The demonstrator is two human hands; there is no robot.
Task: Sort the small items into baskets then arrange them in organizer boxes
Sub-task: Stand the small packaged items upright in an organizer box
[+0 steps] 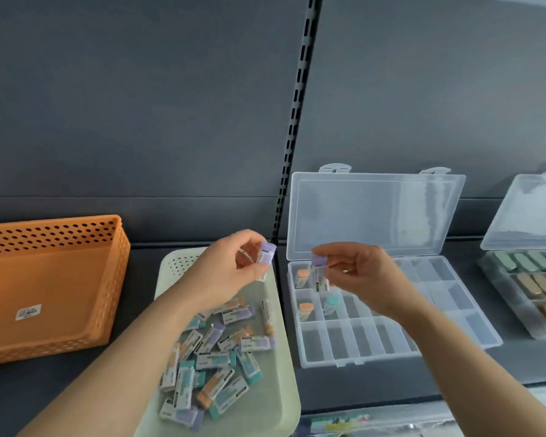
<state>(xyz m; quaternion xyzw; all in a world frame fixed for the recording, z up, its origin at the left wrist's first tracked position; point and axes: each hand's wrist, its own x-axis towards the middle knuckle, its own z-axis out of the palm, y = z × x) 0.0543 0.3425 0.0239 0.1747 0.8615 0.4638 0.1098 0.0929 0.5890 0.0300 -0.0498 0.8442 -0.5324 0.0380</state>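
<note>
L hand (234, 266): thumb and fingers pinch one purple-capped item (266, 255), held above the far edge of the pale green basket (286, 392). R hand (360, 272): pinches a second purple item (319, 272) upright, over the far-left compartments of the clear organizer box (454, 313); contact w/ box cannot be told. The box lid (375, 212) is open and stands against the rear panel (139, 121). Inside, left side: two orange-capped items (303, 275) in separate compartments, and one teal-capped item (331, 302) next to the nearer orange one. Green basket holds a loose pile (212, 357) of purple, teal and orange pcs. At left, an orange basket (51, 279) w/ a sticker (28, 312) on its floor. Far right, another organizer box (501, 291), lid up, w/ rows of green and tan pcs.
</note>
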